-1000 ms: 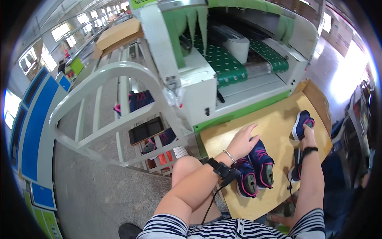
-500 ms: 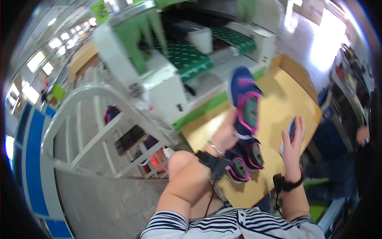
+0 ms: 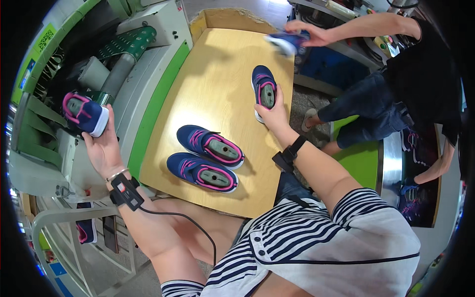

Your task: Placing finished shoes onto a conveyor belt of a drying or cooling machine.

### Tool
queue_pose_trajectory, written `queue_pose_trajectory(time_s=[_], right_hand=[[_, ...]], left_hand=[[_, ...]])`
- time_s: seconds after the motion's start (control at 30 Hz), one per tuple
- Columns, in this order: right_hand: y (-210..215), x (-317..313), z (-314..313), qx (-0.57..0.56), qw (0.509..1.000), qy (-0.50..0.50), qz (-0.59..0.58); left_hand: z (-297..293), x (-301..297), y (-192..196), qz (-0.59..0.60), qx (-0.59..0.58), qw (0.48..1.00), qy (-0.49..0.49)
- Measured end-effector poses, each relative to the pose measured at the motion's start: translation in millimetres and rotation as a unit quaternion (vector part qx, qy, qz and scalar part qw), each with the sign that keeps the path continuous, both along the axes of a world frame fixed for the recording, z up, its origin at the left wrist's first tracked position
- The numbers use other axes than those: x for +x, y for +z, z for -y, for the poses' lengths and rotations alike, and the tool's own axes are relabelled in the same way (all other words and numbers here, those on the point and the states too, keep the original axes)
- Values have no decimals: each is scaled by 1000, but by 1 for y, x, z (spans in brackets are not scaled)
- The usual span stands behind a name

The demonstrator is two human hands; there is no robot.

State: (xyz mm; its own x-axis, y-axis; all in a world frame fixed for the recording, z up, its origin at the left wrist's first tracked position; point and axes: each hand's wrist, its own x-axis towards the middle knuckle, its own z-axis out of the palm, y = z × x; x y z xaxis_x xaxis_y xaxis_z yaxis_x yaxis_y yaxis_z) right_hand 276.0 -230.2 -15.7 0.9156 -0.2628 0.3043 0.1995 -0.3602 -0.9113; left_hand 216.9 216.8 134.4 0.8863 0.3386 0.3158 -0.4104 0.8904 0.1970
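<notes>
In my left hand [image 3: 105, 156] is a navy sneaker [image 3: 93, 116] with pink trim and a white sole, raised at the machine's opening. My right hand [image 3: 274, 118] grips the heel end of a second navy sneaker [image 3: 262, 78] on the right side of the wooden table [image 3: 213, 64]; its toe points away from me. Grey-green lasts fill both shoes. Between my hands, two more sneakers lie side by side, the far one [image 3: 195, 136] against the near one [image 3: 183, 166], toes to the left, lasts inside them too.
At left stands a conveyor machine [image 3: 163, 29] with a green belt [image 3: 136, 42]. A co-worker's hand [image 3: 316, 34] holds a blurred navy shoe [image 3: 284, 43] over the table's far right edge. Cardboard [image 3: 237, 19] lines the far end. A white rail [image 3: 64, 215] stands lower left.
My view has turned right. My left hand has carried its sneaker left to the machine. My right hand, open before, now grips a sneaker. A co-worker's hand with a shoe has come into view.
</notes>
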Motion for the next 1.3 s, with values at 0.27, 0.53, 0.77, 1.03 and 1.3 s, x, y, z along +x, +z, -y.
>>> queue_pose_trajectory(time_s=[0.27,0.53,0.77,1.03,1.3], right_hand=[[71,-59,18,406,884,146,-180],[215,27,-95,304,876,367,75],[257,204,-283,-149,929,268,208],[153,155,-298,-326,847,329,259],[36,32,-91,-463,844,250,98]], left_hand=[[19,-35,-6,-101,122,987,5],[44,-37,-21,-142,165,976,-23],[52,-31,-38,-231,225,946,-39],[49,-35,-46,-270,276,922,-33],[52,-43,-48,-319,303,898,-3]])
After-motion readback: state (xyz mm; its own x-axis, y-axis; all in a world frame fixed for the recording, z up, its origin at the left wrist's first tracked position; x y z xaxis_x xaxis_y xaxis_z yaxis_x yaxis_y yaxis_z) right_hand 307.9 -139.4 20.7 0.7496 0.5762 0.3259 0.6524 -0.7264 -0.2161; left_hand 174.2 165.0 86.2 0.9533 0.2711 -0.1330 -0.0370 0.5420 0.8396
